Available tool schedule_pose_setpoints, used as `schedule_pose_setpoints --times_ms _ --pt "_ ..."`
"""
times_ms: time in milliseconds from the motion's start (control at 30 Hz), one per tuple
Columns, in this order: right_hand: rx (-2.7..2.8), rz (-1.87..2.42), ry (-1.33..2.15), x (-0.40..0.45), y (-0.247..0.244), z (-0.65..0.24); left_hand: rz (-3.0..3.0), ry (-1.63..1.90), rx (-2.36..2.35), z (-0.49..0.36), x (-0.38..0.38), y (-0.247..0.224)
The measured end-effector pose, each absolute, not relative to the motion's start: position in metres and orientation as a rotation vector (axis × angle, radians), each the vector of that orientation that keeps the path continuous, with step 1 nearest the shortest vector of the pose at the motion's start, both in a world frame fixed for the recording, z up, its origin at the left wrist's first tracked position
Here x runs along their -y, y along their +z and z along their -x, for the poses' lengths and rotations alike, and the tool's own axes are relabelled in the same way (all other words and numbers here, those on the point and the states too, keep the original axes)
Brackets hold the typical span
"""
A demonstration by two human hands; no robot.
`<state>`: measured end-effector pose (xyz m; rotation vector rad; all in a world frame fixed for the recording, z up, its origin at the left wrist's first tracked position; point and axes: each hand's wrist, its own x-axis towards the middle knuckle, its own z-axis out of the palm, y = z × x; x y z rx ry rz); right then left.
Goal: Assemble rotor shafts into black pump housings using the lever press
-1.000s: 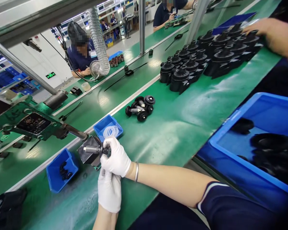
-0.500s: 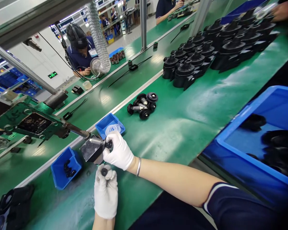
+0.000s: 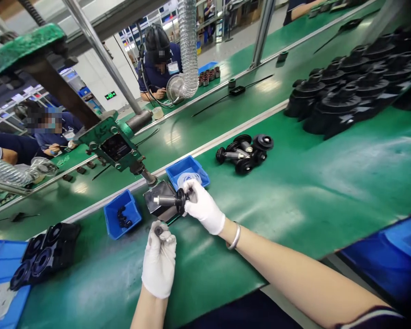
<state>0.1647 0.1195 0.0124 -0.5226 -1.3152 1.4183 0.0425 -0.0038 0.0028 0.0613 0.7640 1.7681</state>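
My right hand (image 3: 205,208), in a white glove, grips a grey shaft (image 3: 166,200) by its black flanged end. The shaft lies roughly level, its white tip pointing left, in front of a dark metal block (image 3: 152,203) below the press ram. Lower and to the left, my left hand (image 3: 159,265), also white-gloved, pinches a small round black part (image 3: 158,230) between thumb and fingers. Its palm side faces up. Close by, a blue bin (image 3: 132,224) contains small black parts, and another blue bin (image 3: 204,177) holds clear white rings.
A green hand press (image 3: 114,144) stands over the block. Several black-flanged shafts (image 3: 245,153) lie on the green bench (image 3: 260,219). Black housings (image 3: 342,100) crowd the right back, more black parts (image 3: 43,256) the left. Across the bench sits a co-worker (image 3: 160,59).
The view has swung left, so the bench things appear farther right. The shaft in my right hand has come away from beneath the ram and its white tip now shows. My left hand keeps its pinch.
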Motion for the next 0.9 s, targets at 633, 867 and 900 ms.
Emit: schedule_pose_setpoints --times_ms 633,867,900 --pt "2.035 0.332 0.713 -0.095 0.022 -0.17 -0.798 1.533 -1.527 0.027 -0.003 0.021" --pt "1.697 0.583 1.24 -0.092 0.003 -0.155 -0.727 1.766 -1.393 -0.009 0.0 0.03" --pt "1.68 0.589 1.272 -0.092 0.0 -0.153 -0.666 1.749 -1.348 -0.013 0.001 0.032"
